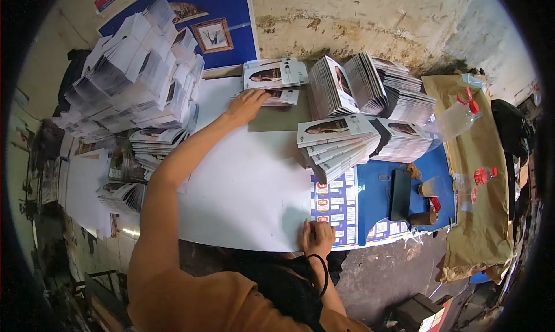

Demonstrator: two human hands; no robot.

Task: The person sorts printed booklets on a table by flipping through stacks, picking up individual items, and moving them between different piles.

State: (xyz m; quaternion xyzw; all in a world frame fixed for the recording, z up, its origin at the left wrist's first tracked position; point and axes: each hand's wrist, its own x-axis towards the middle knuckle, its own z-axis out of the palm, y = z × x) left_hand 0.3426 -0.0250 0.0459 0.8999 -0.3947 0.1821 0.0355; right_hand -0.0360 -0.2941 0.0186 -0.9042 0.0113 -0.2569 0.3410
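My left hand [247, 108] reaches to the back of the white tabletop, its fingers closed over the left end of a small stack of booklets [282, 97]. Just behind lies another stack of booklets [272, 73] with a pictured cover. At the front edge of the table rests my right hand [319, 238], its fingers curled in with nothing visible in them. A fanned pile of booklets [335, 130] leans forward to the right of my left hand, beside upright rows of booklets [367, 83]. The left thumb is hidden.
A tall heap of bundled printed sheets [133, 72] stands at the left, with loose booklets [159, 136] below it. On the right are a black phone [400, 194], a cup [429, 187], a red-capped plastic bottle [459, 118] and brown paper [480, 216]. A stained wall [358, 20] borders the back.
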